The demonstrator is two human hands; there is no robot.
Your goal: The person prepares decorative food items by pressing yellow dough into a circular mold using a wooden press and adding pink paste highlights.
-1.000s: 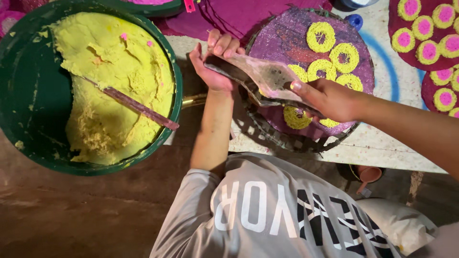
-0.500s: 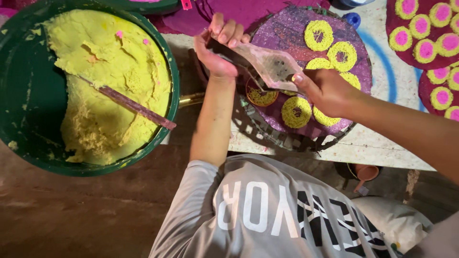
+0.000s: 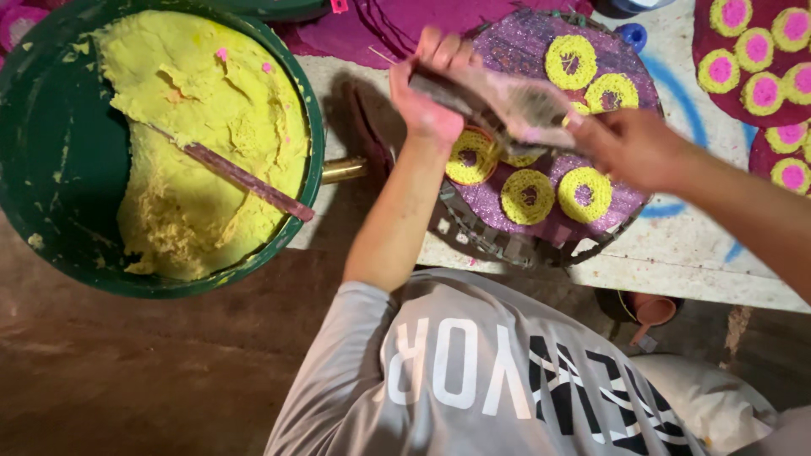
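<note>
White-painted, with blue lines, the desk [image 3: 676,245] stands on a brown floor [image 3: 127,371]. Both hands grip one flat tool [image 3: 498,105] over the round purple tray [image 3: 507,207]: the left hand [image 3: 427,93] is clamped on its far end, the right hand [image 3: 629,148] closed on its near end. Yellow rings [image 3: 528,196] lie on the tray under them. Left of the left hand, a green tub [image 3: 51,169] holds yellow paste [image 3: 203,110] and a stick [image 3: 241,179].

A pale worktable [image 3: 718,270] marked with blue lines stands over a brown earthen floor [image 3: 127,371].
</note>
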